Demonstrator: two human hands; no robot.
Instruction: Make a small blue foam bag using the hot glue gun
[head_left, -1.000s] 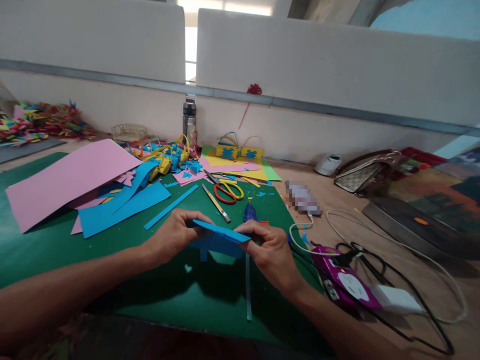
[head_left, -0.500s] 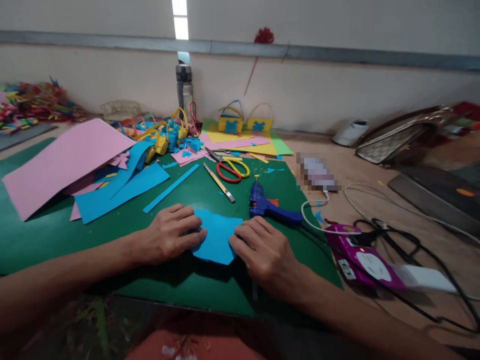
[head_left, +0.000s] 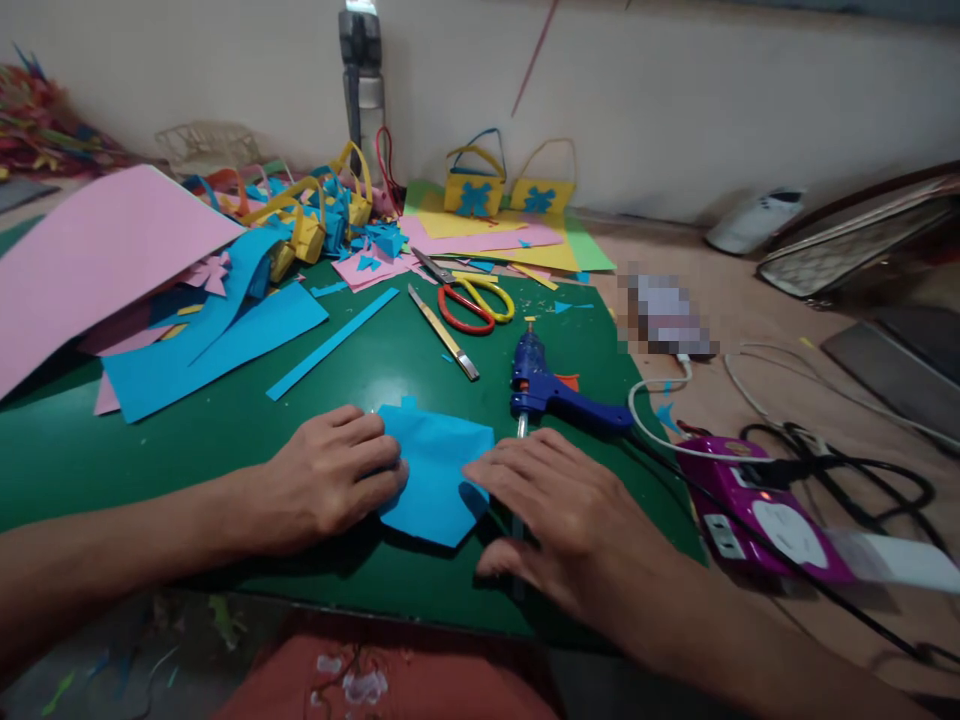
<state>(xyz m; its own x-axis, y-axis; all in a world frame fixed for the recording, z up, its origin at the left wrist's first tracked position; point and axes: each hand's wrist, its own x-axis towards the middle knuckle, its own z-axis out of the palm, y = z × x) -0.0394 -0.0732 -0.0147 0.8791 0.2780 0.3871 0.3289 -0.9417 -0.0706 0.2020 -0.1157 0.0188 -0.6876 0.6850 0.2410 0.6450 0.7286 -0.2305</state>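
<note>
A folded blue paper piece [head_left: 435, 475] lies near the front of the green cutting mat [head_left: 210, 450]. My left hand [head_left: 341, 475] grips its left edge, fingers curled and thumb tucked against the paper. On the opposite side, my right hand [head_left: 559, 500] has its fingers stretched over the right edge, with the thumb spread away below. Just beyond the right hand lies a blue glue gun [head_left: 562, 390], a clear glue stick running back from it under that hand. Scissors with red and yellow handles [head_left: 469, 300] and a utility knife [head_left: 446, 335] rest farther back.
A blue paper strip [head_left: 334, 345] and pink sheet [head_left: 127, 250] lie left. Small yellow paper bags [head_left: 472, 195] stand at the back near a bottle [head_left: 364, 90]. To the right are a purple power strip [head_left: 772, 510], cables and a phone [head_left: 671, 315].
My right hand has loosened, its fingers straightening and its thumb moving off the paper. The left hand keeps its hold. The camera view has tilted downward.
</note>
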